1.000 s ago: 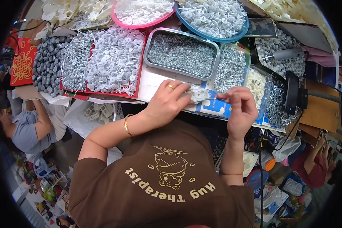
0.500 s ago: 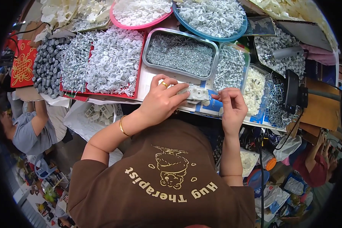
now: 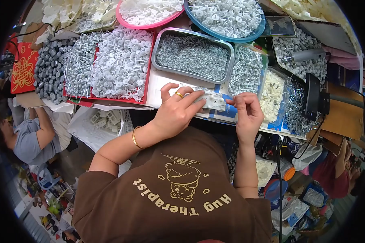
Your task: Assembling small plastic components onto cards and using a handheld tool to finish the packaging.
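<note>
Near the front edge of the workbench, my left hand (image 3: 175, 108) holds a small white plastic housing (image 3: 213, 102) with round holes in its face, fingers pressing over its left end. My right hand (image 3: 248, 110) is at the housing's right end, thumb and fingers pinched together. Whatever lies in that pinch is too small to make out; a thin bit seems to show at the fingertips. Just beyond my hands stands a metal tray (image 3: 231, 60) full of small screws.
Left of the tray sits a red box (image 3: 147, 87) of white round-headed parts, beside dark grey cylinders (image 3: 48, 73). A pink basin (image 3: 119, 18) and a blue basin (image 3: 231, 39) stand behind. Cream pieces (image 3: 271, 97) and a black device (image 3: 312, 97) are at right. Other people work nearby.
The left end of the housing has shifted slightly up and its right end down. My left fingers have spread a little, one lifting away. My right hand stays nearly where it was.
</note>
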Demonstrator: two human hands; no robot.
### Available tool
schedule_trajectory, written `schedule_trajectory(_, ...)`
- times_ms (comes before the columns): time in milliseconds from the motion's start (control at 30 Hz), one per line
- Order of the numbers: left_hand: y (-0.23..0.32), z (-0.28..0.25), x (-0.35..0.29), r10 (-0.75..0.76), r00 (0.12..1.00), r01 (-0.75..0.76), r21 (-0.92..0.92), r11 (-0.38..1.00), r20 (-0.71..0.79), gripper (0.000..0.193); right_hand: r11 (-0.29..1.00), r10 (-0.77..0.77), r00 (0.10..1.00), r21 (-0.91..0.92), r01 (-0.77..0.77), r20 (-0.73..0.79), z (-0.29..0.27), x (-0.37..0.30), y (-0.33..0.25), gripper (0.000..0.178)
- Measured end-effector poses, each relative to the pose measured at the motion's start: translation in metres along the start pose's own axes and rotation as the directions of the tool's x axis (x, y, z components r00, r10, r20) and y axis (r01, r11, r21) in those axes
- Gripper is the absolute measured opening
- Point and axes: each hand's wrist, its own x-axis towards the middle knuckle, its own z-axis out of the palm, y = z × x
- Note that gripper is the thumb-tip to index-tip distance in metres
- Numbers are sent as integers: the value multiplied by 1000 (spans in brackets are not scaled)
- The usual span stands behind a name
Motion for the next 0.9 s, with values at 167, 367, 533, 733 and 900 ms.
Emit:
schedule_trajectory(167, -4, 0, 2, -27, 1000, 28, -84, 996, 3, 23, 1000, -6, 1000, 6, 6, 1, -1, 1, 5, 12)
schedule_trajectory(367, -6, -1, 7, 6, 999, -5, -37, 999, 42, 19, 999, -39, 999, -33, 38, -12, -1, -1, 3, 12)
schedule_trajectory(533, -4, 8, 14, 3, 999, -5, -42, 999, -51, 18, 829, -236, 885, -391, 399, 402, 2, -1, -14, 9)
schedule_trajectory(733, -5, 10, 13, -20, 998, 16, -66, 998, -55, 17, 710, -179, 834, -518, 477, 522, 1, 10, -22, 16)
schedule_trajectory(900, -4, 13, 10, -29, 997, 23, -82, 996, -75, 16, 611, -239, 791, -546, 573, 563, 1, 13, -30, 22)
